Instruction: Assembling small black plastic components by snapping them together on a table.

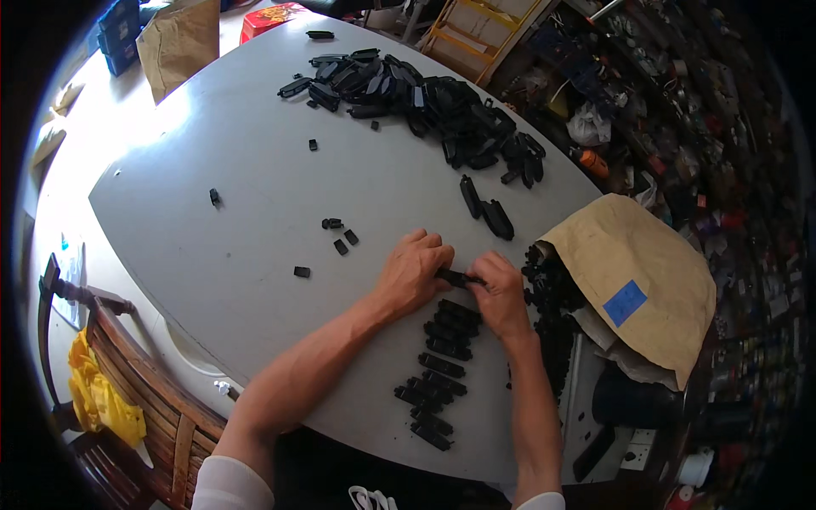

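Between my two hands is a small, dark, elongated plastic part (pixel 457 278), gripped at both ends. My left hand (pixel 413 270) closes on its left end, and my right hand (pixel 500 293) pinches the right end. Its exact kind is too small to make out. Just below the hands, toward me, a column of similar black plastic parts (pixel 442 365) lies on the table. Beyond the hands rest two longer, curved black pieces (pixel 497 219). Several small black blocks (pixel 341 246) lie scattered to the left of my left hand.
A large heap of black curved pieces (pixel 442 106) covers the table's far side. At right, a brown paper bag (pixel 637 272) lies tipped, small black parts (pixel 552 297) at its mouth. A wooden chair (pixel 136 374) with a yellow bag (pixel 98 391) stands left of the pale table (pixel 212 263). Cluttered shelves line the right.
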Demonstrator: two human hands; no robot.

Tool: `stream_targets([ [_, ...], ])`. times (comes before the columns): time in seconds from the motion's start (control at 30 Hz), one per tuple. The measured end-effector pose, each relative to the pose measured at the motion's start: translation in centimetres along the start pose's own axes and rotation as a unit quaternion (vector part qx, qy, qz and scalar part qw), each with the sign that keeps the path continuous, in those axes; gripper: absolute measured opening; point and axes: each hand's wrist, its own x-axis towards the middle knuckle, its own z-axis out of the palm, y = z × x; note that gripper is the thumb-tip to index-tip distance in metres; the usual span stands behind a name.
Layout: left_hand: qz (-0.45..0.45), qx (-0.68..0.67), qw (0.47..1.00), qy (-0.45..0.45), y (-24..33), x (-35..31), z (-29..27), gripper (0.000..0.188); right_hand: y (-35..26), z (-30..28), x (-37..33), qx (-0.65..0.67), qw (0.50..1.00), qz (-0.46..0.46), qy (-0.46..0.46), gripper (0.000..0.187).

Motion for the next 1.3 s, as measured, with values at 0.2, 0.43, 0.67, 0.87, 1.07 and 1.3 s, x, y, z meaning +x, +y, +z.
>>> stream_targets([
  [0.2,0.008,0.001,1.000,-0.002,0.3,0.1,0.1,0.032,0.7,-0.9,0.2,-0.022,0.997,-0.009,-0.077,0.017],
  [0.43,0.022,-0.005,1.000,-0.012,-0.2,0.0,-0.2,0.032,0.7,-0.7,1.5,0.023,0.980,0.100,-0.172,0.013],
  [0.67,0.033,-0.020,0.999,-0.026,0.2,0.7,-0.2,0.032,0.5,0.2,0.3,-0.024,0.990,0.036,-0.135,0.005],
  [0.87,0.037,-0.013,0.991,-0.125,-0.2,0.2,-2.6,0.027,-0.2,-1.0,-0.8,-0.070,0.985,0.014,-0.157,0.007],
  [1.07,-0.016,-0.034,0.992,-0.118,-0.1,-1.1,-5.9,0.022,2.7,-5.9,-3.5,-0.210,0.966,0.143,-0.039,0.009],
  [1.3,-0.125,0.267,0.955,-0.028,-1.5,-0.5,-13.6,0.020,5.1,-4.3,-4.7,-0.324,0.928,0.177,-0.044,0.011],
])
